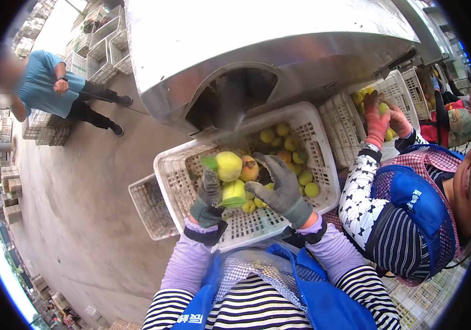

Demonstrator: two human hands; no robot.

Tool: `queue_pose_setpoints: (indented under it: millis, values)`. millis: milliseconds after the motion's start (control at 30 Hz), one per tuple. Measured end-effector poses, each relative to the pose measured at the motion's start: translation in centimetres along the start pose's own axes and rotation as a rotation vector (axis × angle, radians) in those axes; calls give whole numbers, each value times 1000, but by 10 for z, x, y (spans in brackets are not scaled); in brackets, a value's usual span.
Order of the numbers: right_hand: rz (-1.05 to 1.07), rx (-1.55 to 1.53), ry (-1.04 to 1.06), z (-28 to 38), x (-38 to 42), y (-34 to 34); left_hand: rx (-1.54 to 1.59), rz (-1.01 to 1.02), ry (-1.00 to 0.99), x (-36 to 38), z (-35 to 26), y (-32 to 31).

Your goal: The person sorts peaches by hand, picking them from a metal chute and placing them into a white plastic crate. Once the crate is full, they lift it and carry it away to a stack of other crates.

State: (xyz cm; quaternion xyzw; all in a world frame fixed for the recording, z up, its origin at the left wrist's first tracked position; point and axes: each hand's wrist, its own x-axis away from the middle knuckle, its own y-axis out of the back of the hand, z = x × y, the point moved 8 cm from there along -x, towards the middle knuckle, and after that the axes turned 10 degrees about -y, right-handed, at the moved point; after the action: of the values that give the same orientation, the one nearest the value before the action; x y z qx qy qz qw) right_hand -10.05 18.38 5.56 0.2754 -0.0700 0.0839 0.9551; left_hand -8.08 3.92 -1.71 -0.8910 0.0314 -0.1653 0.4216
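My left hand [208,199], in a grey glove, is closed around yellow-green fruit [229,166] with green leaves, on the left side of a small cluster. My right hand [281,187], also gloved, curves around the cluster's right side, beside a reddish fruit [249,169] with a dark brown patch next to it. Another yellow fruit [233,190] with a leaf sits low between the hands. Both hands are over a white slatted crate [330,181], where several more yellow-green fruits lie, mostly on the right.
A metal machine [279,60] with a dark opening stands beyond the crate. At right, a co-worker's gloved hands [379,122] hold fruit over another crate [406,91]. A smaller crate [150,209] is at left. A person in blue [48,82] stands far left, near stacked crates.
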Motion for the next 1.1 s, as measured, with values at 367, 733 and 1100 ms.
queue_pose_setpoints:
  millis: [367,733,1100]
  values:
    - [-32,-199,-95,-11,-18,2,69,-193,-70,-9,-16,7]
    - [-254,323,1,-23,-64,-41,-229,-233,-208,42,1,41]
    - [-306,525,142,9,-123,-66,-266,-189,-213,31,-17,47]
